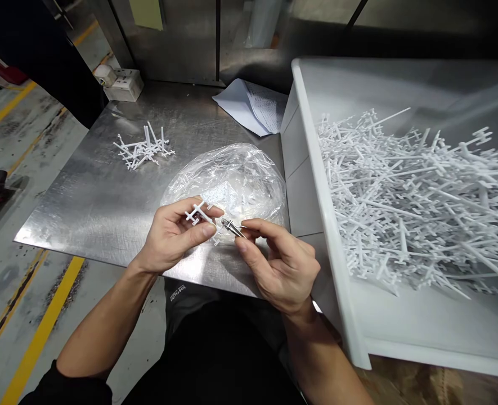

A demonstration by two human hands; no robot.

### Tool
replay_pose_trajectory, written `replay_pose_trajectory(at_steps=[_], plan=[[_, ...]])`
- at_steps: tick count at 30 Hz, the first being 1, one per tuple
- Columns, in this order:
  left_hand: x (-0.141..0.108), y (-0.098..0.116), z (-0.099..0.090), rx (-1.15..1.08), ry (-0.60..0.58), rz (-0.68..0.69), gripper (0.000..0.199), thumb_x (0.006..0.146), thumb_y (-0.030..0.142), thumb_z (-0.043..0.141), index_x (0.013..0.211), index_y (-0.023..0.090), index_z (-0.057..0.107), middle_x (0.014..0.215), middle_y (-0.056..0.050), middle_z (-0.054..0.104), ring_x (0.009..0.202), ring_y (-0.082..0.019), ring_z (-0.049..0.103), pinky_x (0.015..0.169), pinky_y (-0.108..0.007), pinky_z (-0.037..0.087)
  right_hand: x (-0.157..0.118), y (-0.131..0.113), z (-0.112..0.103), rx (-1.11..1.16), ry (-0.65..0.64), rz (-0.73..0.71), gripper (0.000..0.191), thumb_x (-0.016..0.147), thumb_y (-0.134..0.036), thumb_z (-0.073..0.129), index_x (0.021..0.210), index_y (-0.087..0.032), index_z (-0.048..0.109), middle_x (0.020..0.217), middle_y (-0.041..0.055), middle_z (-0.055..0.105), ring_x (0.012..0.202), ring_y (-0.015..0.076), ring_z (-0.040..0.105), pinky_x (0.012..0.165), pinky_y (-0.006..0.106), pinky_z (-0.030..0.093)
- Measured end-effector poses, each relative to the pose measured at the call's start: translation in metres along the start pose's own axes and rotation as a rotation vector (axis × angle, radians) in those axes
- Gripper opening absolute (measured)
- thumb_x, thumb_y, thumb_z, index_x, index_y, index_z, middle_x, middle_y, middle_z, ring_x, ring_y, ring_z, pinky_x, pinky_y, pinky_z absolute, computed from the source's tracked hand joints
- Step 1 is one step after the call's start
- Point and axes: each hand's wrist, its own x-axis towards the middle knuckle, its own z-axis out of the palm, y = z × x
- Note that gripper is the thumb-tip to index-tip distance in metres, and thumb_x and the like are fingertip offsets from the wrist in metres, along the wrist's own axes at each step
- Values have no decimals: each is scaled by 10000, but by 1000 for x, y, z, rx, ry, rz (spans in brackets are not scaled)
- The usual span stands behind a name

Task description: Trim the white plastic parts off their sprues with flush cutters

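Note:
Between the thumb and fingers of my left hand (170,233) is a white plastic sprue (196,212) with short cross branches and small parts on it. My right hand (280,261) is closed on a metal nail clipper (232,226), whose jaws point at the sprue's right end. Whether the jaws touch the plastic I cannot tell. Under both hands lies a clear plastic bag (249,174), spread on the metal table (88,197); small pale pieces seem to be inside, too blurred to count.
A small pile of white sprues (143,149) lies at the table's back left. On the right stands a large white bin (316,185) heaped with many more sprues (404,208). Folded paper (252,106) and a power socket box (124,85) sit along the back panel.

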Motion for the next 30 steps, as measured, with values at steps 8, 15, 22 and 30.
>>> replay_pose_trajectory(at_steps=[8,15,22,30], plan=[[2,3,-1,84,-25,41,175,918,294,913,1083,235,906,894,-71,755,854,-173,713,754,-250,570,-2,1,-2,-57,-19,-32,177,1013,-193,795,1183,-233,767,890,11,816,715,169,772,703,298,694],[7,2,5,45,36,-63,192,862,333,957,996,204,910,885,-81,781,821,-180,728,728,-261,593,-5,1,5,-37,43,89,129,1008,-183,786,1132,-218,789,941,38,865,751,194,825,754,330,716],[19,-7,10,-25,70,-231,272,878,401,948,944,152,863,867,-56,761,740,-133,670,668,-231,571,5,13,16,260,55,505,213,989,-378,812,978,-166,793,717,18,789,566,136,716,521,234,571],[17,-10,4,-102,55,-218,291,855,392,967,972,165,829,930,-41,734,754,-129,690,721,-246,615,8,8,9,402,68,553,232,820,-283,948,987,-198,812,783,20,839,591,149,757,580,260,657]])
